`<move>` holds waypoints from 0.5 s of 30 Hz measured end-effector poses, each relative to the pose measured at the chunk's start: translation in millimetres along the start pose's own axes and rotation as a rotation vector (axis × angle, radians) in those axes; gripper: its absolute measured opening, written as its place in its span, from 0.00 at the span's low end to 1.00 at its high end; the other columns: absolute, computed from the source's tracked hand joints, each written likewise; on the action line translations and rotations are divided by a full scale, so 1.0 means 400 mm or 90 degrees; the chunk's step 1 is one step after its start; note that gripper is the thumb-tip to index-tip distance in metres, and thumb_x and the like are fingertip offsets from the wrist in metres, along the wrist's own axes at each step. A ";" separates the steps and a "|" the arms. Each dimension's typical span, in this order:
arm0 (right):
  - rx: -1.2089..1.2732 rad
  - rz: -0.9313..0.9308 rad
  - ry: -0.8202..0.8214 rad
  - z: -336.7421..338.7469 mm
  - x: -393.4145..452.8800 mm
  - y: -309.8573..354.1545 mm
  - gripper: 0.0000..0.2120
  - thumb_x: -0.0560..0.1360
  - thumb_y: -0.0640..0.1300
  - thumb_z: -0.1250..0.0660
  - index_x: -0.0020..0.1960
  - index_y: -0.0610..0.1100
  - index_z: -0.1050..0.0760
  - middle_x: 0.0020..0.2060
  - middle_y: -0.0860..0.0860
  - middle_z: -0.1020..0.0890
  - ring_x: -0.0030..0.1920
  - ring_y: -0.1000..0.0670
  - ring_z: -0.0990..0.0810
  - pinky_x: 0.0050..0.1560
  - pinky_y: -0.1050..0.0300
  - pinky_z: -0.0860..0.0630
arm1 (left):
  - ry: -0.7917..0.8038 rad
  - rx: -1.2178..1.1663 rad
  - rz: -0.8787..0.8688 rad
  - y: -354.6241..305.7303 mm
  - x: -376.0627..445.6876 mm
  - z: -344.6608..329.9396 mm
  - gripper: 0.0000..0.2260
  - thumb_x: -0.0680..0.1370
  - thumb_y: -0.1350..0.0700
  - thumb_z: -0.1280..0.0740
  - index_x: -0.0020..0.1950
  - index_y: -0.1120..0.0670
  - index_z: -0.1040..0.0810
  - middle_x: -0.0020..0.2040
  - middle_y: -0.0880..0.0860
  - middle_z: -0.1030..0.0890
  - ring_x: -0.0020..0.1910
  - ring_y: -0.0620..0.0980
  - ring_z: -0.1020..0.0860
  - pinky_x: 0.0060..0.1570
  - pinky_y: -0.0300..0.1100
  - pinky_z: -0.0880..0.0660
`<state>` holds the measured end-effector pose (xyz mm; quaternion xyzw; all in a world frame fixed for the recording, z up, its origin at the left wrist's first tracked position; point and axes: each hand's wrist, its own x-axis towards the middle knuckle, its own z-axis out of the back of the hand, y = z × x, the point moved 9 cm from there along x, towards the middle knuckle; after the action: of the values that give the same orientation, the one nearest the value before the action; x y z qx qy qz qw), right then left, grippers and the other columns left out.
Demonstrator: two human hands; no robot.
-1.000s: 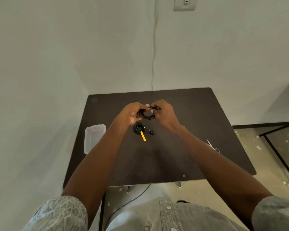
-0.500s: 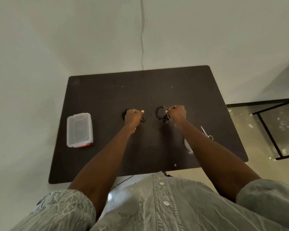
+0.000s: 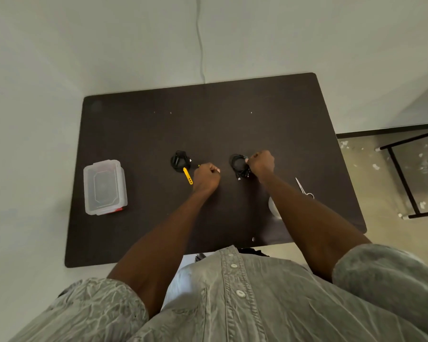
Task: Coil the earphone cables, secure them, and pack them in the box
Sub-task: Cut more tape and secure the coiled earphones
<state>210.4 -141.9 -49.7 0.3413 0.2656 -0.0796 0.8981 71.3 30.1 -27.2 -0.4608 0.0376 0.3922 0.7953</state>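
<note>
Two earphone coils on desk, one tied, neither boxed.
Right hand (image 3: 260, 164): fingers curled round the untied coil (image 3: 239, 164) at desk centre. Left hand (image 3: 206, 177): fingers curled, apparently pinching something small, contents not discernible. Tied coil (image 3: 180, 161), one, with yellow strap (image 3: 187, 176). Lidded clear plastic box (image 3: 104, 187), one, well apart at left. Scissors (image 3: 304, 188), one pair. Remaining, by judgement: tie second coil, pack both.

I wear a crinkled grey-green button-up shirt (image 3: 232, 304), pale round buttons down a stitched placket, short sleeves (image 3: 391, 275) ending above the elbow; forearms and both hands bare.
</note>
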 end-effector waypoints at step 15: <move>0.078 0.162 -0.180 0.201 -0.233 -0.093 0.08 0.75 0.38 0.35 0.48 0.42 0.17 0.45 0.48 0.16 0.46 0.49 0.19 0.42 0.67 0.30 | -0.009 -0.058 -0.040 0.026 -0.149 -0.040 0.09 0.75 0.62 0.37 0.48 0.58 0.17 0.49 0.56 0.16 0.52 0.54 0.20 0.51 0.42 0.27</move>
<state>153.3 -226.3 28.8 0.4114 0.0864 -0.0287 0.9069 28.4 -14.4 -18.6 -0.4947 -0.0007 0.3719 0.7855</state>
